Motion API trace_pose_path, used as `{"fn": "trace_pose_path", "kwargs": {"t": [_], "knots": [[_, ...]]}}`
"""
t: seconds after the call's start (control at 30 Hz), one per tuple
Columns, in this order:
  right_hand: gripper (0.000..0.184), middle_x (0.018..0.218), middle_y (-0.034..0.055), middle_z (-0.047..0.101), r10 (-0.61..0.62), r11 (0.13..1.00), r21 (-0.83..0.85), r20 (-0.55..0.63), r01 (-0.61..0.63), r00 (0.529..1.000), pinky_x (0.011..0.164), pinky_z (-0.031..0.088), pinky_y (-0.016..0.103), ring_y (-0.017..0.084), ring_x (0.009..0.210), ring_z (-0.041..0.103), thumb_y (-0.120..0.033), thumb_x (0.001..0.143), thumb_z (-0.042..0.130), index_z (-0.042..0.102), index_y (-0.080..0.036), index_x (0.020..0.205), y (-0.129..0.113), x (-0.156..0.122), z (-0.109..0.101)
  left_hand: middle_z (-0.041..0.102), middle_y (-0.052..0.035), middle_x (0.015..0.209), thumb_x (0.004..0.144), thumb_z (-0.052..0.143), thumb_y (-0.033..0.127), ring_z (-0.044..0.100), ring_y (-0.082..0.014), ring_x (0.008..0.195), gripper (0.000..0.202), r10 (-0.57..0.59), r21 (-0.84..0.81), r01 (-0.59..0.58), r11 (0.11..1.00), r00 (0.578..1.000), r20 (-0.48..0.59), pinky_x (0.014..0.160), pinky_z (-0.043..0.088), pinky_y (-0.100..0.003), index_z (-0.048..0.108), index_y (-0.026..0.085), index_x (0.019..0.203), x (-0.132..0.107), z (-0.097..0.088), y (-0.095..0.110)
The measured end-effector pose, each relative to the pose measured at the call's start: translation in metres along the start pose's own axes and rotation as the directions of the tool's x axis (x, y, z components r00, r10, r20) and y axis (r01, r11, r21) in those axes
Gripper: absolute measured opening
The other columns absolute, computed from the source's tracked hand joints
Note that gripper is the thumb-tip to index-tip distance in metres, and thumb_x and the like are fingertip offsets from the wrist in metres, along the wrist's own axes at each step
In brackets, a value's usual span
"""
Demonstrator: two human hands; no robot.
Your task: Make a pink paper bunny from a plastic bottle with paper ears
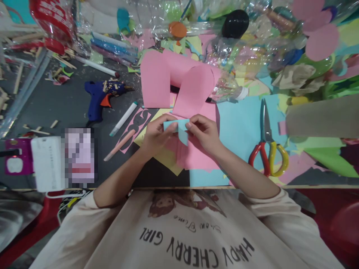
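A small piece of light blue paper (183, 133), with a flap hanging down, is pinched between both hands above the table. My left hand (157, 133) grips its left end, thumb on top. My right hand (204, 131) pinches its right corner between thumb and fingers. Beneath them lie pink paper sheets (200, 156) and a yellow sheet (171, 164). Just beyond my hands stands a pink paper shape with rounded flaps (193, 89). A pink strip with cut-out or drawn letters (144, 116) lies left of my left hand.
Red-and-yellow-handled scissors (267, 144) lie on blue paper (238, 130) at right. A blue glue gun (97, 98), markers (123, 118) and a white box-shaped device (48, 163) are at left. Plastic bottles (235, 56) and paper scraps crowd the far side.
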State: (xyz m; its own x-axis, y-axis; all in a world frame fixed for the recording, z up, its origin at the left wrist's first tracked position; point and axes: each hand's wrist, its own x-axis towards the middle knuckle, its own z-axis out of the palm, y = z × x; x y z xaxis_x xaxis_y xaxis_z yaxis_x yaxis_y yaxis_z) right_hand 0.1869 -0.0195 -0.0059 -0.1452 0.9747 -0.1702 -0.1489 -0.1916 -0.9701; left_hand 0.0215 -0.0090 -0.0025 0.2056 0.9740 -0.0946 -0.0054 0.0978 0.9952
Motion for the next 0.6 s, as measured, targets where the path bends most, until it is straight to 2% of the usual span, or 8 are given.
{"fn": "trace_pose_path", "kwargs": {"t": [0.13, 0.23, 0.33, 0.43, 0.6], "knots": [[0.043, 0.054, -0.0056, 0.049, -0.092, 0.989, -0.121, -0.096, 0.081, 0.991, 0.051, 0.037, 0.026, 0.010, 0.051, 0.042, -0.061, 0.076, 0.071, 0.057, -0.022, 0.064, 0.0008, 0.0008, -0.0018, 0.067, -0.0023, 0.075, 0.083, 0.051, 0.074, 0.067, -0.0158, 0.060, 0.055, -0.016, -0.147, 0.010, 0.989, 0.999, -0.041, 0.057, 0.057, -0.029, 0.065, 0.021, 0.095, -0.0001, -0.0026, -0.0019], [0.044, 0.056, -0.0051, 0.049, -0.155, 0.971, -0.201, -0.110, 0.131, 0.982, 0.051, 0.035, 0.026, 0.009, 0.053, 0.042, -0.060, 0.077, 0.070, 0.057, -0.021, 0.062, 0.0028, 0.0016, -0.0040, 0.068, -0.0027, 0.080, 0.075, 0.058, 0.078, 0.069, -0.0168, 0.064, 0.063, 0.060, -0.146, -0.061, 0.987, 0.998, -0.012, 0.058, 0.058, -0.028, 0.065, 0.021, 0.100, 0.0004, -0.0053, -0.0055], [0.042, 0.055, -0.0057, 0.049, -0.201, 0.962, -0.209, -0.106, 0.176, 0.974, 0.050, 0.035, 0.025, 0.009, 0.051, 0.042, -0.056, 0.079, 0.070, 0.057, -0.020, 0.061, 0.0044, 0.0022, -0.0059, 0.067, 0.0006, 0.077, 0.074, 0.074, 0.057, 0.068, -0.0129, 0.058, 0.045, 0.055, -0.038, -0.056, 0.998, 0.998, -0.027, 0.054, 0.057, -0.023, 0.064, 0.019, 0.097, 0.0014, -0.0042, -0.0051], [0.038, 0.054, -0.0058, 0.051, -0.218, 0.963, -0.183, -0.105, 0.197, 0.970, 0.050, 0.037, 0.024, 0.008, 0.051, 0.044, -0.050, 0.080, 0.071, 0.058, -0.020, 0.060, 0.0040, 0.0022, -0.0067, 0.065, 0.0029, 0.074, 0.077, 0.073, 0.036, 0.064, -0.0089, 0.051, 0.023, 0.018, 0.050, -0.014, 0.999, 0.996, -0.091, 0.050, 0.054, -0.019, 0.065, 0.018, 0.088, 0.0024, -0.0015, -0.0025], [0.038, 0.051, -0.0067, 0.052, -0.161, 0.985, -0.082, -0.136, 0.151, 0.978, 0.047, 0.041, 0.024, 0.008, 0.046, 0.048, -0.050, 0.077, 0.074, 0.058, -0.021, 0.058, 0.0022, 0.0024, -0.0055, 0.069, 0.0011, 0.084, 0.078, 0.069, 0.030, 0.064, -0.0074, 0.051, 0.016, 0.033, 0.090, -0.020, 0.996, 0.990, -0.139, 0.047, 0.055, -0.018, 0.065, 0.018, 0.088, 0.0035, -0.0022, -0.0036]]}}
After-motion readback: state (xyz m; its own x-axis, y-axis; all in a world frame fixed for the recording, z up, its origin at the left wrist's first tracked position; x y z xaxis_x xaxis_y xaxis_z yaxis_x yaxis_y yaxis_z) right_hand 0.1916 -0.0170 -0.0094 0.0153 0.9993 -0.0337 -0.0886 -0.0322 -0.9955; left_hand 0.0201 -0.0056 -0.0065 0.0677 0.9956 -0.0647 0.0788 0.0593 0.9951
